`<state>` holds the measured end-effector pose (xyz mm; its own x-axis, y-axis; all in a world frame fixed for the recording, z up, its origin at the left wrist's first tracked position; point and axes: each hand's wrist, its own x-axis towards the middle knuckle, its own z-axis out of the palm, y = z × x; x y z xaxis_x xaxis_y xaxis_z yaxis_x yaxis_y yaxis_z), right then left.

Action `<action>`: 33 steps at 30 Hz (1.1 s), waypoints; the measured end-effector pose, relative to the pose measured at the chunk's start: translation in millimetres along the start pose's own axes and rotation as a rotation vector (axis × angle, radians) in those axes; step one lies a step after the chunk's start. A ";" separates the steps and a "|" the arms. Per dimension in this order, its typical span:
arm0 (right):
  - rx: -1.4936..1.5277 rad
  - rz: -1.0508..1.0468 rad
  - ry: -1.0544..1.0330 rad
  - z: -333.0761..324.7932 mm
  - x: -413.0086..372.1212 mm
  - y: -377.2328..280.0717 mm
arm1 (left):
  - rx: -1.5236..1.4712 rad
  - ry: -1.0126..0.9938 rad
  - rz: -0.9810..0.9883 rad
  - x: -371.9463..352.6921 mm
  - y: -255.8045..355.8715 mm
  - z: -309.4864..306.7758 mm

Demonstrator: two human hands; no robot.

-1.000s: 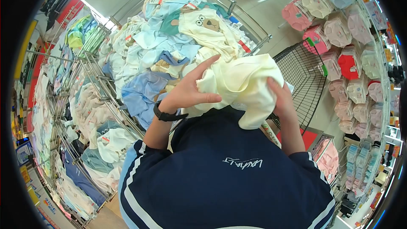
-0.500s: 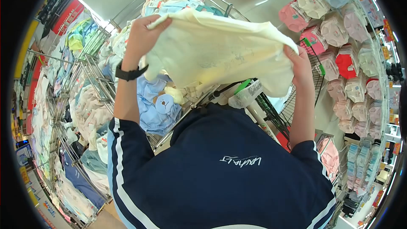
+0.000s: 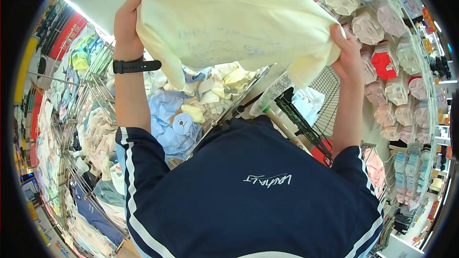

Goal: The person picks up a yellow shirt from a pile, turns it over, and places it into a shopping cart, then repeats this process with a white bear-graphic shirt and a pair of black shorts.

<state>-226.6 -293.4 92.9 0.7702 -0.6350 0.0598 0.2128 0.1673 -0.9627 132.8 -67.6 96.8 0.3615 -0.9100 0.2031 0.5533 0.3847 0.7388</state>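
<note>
A pale yellow long-sleeved garment (image 3: pixel 229 24) with faint lettering across it hangs stretched between my two hands. My left hand (image 3: pixel 130 21), above a black wristband (image 3: pixel 136 66), is closed on its upper left part. At the opposite end, my right hand (image 3: pixel 346 52) pinches the cloth with the thumb on the near side. Below the garment lies a heap of folded and loose clothes, with a light blue piece (image 3: pixel 165 110) bearing a round bear face (image 3: pixel 182 123) closest to me.
A shopping cart (image 3: pixel 330 93) with a pale item inside stands at front right. Metal rail racks (image 3: pixel 64 129) full of clothes line the left. Packs of underwear (image 3: pixel 397 91) hang on the right wall, with socks (image 3: pixel 406 172) lower down.
Both hands have spread farther apart, my left one moving up and left. The garment is pulled wider and flatter, so its lettering shows more clearly. More of the cart is visible.
</note>
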 end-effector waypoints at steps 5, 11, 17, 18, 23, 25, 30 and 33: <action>0.083 0.064 -0.005 14.9 -0.1 11.6 | 0.006 0.158 -0.044 -1.9 -31.0 15.8; 0.154 0.158 -0.184 44.7 8.1 37.1 | 0.492 -0.178 -0.286 -24.6 -141.2 71.1; 0.010 0.069 0.035 31.7 -8.6 32.6 | 0.296 0.002 -0.202 -30.6 -119.3 64.2; 0.011 0.069 0.062 29.0 -10.3 36.2 | 0.371 0.000 -0.178 -31.0 -118.3 62.5; 0.028 0.127 0.141 32.8 -13.6 46.2 | 0.438 -0.013 -0.056 -36.5 -122.0 64.7; 0.017 0.154 0.142 30.4 -14.3 46.4 | 0.428 0.023 -0.069 -37.3 -121.4 62.7; -0.026 0.202 0.079 24.8 -18.5 46.5 | 0.379 0.110 -0.027 -37.6 -122.4 53.2; -0.186 0.251 -0.067 20.2 -23.2 40.5 | 0.377 0.142 -0.004 -34.4 -118.4 45.5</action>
<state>-223.7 -256.6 57.9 0.8238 -0.5393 -0.1748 -0.0980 0.1683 -0.9809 20.7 -88.8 31.6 0.4746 -0.8708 0.1286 0.2501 0.2735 0.9288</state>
